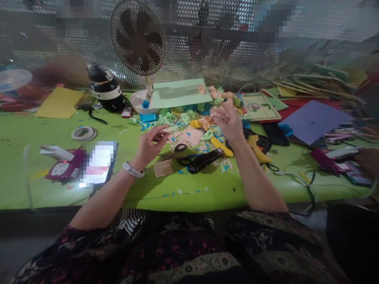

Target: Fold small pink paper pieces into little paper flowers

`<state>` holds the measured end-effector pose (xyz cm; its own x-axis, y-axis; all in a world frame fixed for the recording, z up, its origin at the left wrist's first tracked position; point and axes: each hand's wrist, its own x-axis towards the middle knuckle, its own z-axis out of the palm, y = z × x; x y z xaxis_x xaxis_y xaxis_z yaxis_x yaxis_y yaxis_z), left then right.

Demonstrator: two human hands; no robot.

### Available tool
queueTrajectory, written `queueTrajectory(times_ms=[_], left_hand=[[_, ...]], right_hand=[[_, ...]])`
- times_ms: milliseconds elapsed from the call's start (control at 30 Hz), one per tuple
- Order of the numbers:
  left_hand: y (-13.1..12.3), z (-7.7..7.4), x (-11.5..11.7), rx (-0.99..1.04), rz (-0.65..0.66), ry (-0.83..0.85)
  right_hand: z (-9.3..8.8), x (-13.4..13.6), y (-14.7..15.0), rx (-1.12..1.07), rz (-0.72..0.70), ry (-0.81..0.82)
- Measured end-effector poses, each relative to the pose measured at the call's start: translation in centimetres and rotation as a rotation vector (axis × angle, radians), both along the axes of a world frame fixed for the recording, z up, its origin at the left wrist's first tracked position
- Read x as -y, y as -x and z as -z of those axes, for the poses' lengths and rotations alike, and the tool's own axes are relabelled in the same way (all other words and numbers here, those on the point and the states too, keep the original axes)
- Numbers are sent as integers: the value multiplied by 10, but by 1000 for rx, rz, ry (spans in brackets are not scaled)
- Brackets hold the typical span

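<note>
My left hand (152, 142) hovers over the paper scraps, fingers apart and slightly curled, with nothing in it. Raised at the right of the pile, my right hand (229, 122) has its fingers bent around a peach paper piece (220, 112). Between the hands lie a flat pink paper (191, 136), green curled paper pieces (186, 117) and small cut scraps. Nearer the front edge are scissors (180, 148), a black stapler (205, 160) and a small tan paper square (163, 168). A light green sheet (180, 93) stands behind the pile.
A fan (138, 39) and a black bottle (106, 88) stand at the back. On the left are a phone (99, 163), a tape roll (84, 133) and yellow paper (60, 102). Purple paper (315, 120), cables and another person's hand (368, 159) are at right.
</note>
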<state>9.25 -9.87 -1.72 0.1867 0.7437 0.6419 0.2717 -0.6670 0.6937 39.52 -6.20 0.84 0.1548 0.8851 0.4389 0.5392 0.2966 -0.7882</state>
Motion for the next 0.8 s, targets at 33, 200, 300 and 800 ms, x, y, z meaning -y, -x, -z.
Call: queueTrajectory(times_ms=[33, 200, 300, 800], left_hand=[[1, 0, -1, -9, -12, 12], [7, -4, -7, -94, -69, 87], [16, -18, -6, -214, 106, 207], [49, -33, -10, -836, 448, 348]], right_hand=[[0, 4, 4, 77, -46, 19], [-5, 24, 23, 361, -149, 42], [-8, 30, 28, 424, -195, 58], [-25, 48, 34, 482, -433, 225]])
